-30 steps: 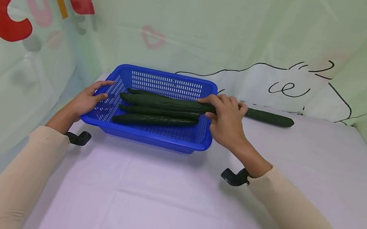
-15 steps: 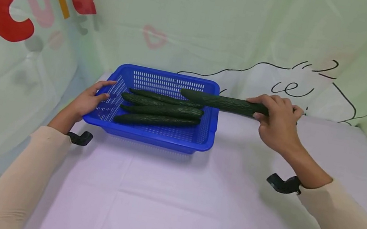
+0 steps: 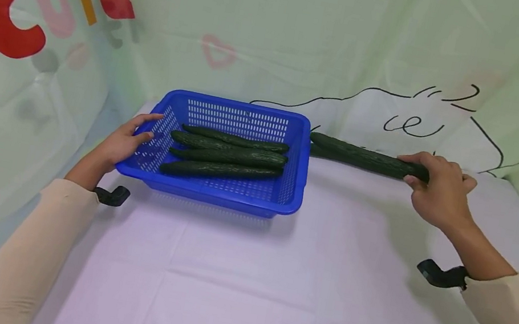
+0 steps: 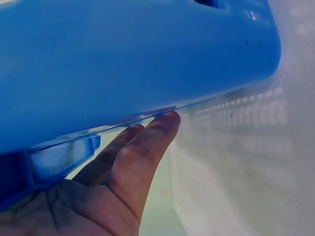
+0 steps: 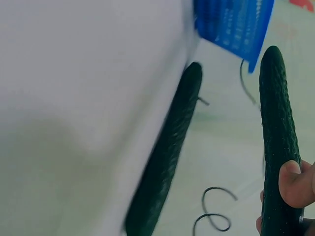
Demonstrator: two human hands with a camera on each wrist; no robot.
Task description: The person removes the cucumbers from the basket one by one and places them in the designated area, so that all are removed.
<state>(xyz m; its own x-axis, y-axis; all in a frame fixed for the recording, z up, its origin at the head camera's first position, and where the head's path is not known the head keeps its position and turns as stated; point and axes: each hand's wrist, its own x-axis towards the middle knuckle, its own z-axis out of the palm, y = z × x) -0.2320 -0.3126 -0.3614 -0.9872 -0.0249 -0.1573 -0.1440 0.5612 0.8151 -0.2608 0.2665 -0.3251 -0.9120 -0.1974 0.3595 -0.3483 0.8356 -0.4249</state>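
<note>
My right hand (image 3: 442,191) grips a long dark green cucumber (image 3: 364,157) by its right end. This cucumber is raised; its far tip points left toward the basket's right rim. Below it in the right wrist view a second cucumber (image 5: 167,152) lies on the table, mostly covered by the held one in the head view. My left hand (image 3: 122,142) holds the left rim of a blue plastic basket (image 3: 212,195), thumb and index finger over the rim. In the left wrist view its fingers (image 4: 147,142) lie against the basket's wall. Several cucumbers (image 3: 221,170) lie side by side in the basket.
A pale cloth covers the table (image 3: 239,274). Behind it hangs a light green curtain (image 3: 282,33) with black line drawings. Coloured letters (image 3: 9,16) are on the left curtain. A dark camera mount (image 3: 443,274) sits on each wrist.
My right hand has lifted a cucumber out of the basket and carried it right, over the cucumber lying on the table, then lower. The left hand and basket have stayed in place.
</note>
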